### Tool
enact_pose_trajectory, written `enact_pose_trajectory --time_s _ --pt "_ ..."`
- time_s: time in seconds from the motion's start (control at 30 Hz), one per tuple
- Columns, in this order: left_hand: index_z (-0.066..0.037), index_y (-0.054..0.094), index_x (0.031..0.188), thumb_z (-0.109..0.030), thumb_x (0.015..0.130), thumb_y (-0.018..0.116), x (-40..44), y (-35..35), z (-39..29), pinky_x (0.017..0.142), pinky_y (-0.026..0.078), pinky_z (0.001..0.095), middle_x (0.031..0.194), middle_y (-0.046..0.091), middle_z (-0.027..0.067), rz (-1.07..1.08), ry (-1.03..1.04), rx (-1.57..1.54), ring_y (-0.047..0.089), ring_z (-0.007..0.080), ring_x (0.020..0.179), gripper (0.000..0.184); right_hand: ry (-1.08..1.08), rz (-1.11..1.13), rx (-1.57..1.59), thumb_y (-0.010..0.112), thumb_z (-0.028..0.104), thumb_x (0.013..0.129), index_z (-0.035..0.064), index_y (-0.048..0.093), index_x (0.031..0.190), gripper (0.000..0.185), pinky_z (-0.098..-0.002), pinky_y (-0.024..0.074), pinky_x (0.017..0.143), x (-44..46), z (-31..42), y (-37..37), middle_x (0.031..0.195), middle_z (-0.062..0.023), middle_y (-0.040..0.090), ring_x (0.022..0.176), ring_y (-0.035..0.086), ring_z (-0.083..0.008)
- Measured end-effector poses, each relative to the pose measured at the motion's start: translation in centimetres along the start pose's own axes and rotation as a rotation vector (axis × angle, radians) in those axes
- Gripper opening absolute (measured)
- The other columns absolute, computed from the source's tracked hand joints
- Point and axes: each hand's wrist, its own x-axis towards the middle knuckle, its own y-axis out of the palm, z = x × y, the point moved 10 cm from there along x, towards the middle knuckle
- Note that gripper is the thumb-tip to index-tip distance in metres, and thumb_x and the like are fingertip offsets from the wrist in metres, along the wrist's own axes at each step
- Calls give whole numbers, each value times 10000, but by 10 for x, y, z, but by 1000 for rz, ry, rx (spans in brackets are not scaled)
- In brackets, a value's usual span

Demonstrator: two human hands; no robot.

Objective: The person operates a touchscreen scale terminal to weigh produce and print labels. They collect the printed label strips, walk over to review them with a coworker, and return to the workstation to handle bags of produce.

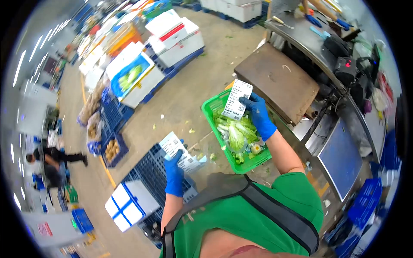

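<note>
My left hand point(174, 171), in a blue glove, is closed on a strip of printed paper labels point(171, 144); a further part of the strip shows below the fingers. In my right hand point(258, 112), also blue-gloved, is a white printed label point(238, 100) with QR codes, pinched at its right edge. That label is held over a green plastic crate point(208, 112). Leafy green lettuce point(237, 136) and other vegetable pieces lie inside the crate, partly hidden by the label and the right hand.
A brown metal-topped platform point(275, 77) stands beside the crate, below a steel workbench point(297, 28) where another person's gloved hands show. Blue pallets point(150, 172), a white foam box point(129, 204) and a crate of potatoes point(112, 150) are leftward. Another person point(53, 159) stands far left.
</note>
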Motion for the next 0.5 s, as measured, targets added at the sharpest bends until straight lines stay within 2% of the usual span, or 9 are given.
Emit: enact_pose_trajectory --time_s 0.1,0.13,0.27,0.3,0.33,0.4,0.43,0.5 --pt "19 491 1248 -107 826 607 68 -18 -1 782 482 305 1088 607 127 65 -36 16 592 181 896 456 -51 -86 -28 654 83 799 -1 594 1117 334 -280 494 763 42 4 6 1000 -62 650 853 621 -146" --pt "11 473 1241 -35 794 617 97 -23 -3 840 491 338 1171 584 162 83 -96 -22 606 249 982 472 -75 -116 -32 657 79 796 0 599 1111 331 -278 493 764 61 4 11 997 -61 652 855 620 -145" --pt "26 493 1214 -73 796 631 212 -4 -45 791 508 331 1094 609 159 293 -144 -29 623 236 915 451 -187 -239 -24 656 59 789 -6 613 1088 309 -277 489 775 143 -2 29 987 -66 655 861 615 -144" --pt "36 520 1183 -93 801 632 247 -4 -57 789 506 328 1046 623 152 247 -114 -45 627 236 888 418 -218 -275 -20 653 52 788 -9 616 1081 302 -278 488 779 168 -1 31 985 -68 656 861 614 -145" --pt "38 520 1182 -107 804 632 281 6 -76 787 506 329 1051 621 149 285 -79 56 625 231 887 421 -230 -318 -16 648 41 787 -13 616 1079 298 -281 489 783 195 -5 28 985 -72 656 861 614 -147" --pt "36 497 1207 -104 811 623 368 13 -92 793 503 324 1074 612 141 357 -66 16 621 217 896 438 -266 -419 -4 638 19 786 -23 615 1073 291 -287 492 791 253 -2 24 984 -78 655 861 615 -150" --pt "27 482 1222 -97 820 614 411 5 -96 806 496 316 1091 603 130 286 -71 6 614 205 905 440 -271 -453 41 627 -1 784 -31 610 1075 293 -297 497 801 278 -1 24 985 -83 653 863 618 -156" --pt "17 487 1216 -96 821 620 474 18 -109 824 485 313 1084 602 114 342 -147 40 603 194 917 432 -273 -506 118 645 -3 780 -21 610 1080 303 -301 501 804 320 6 31 990 -83 654 870 621 -159"
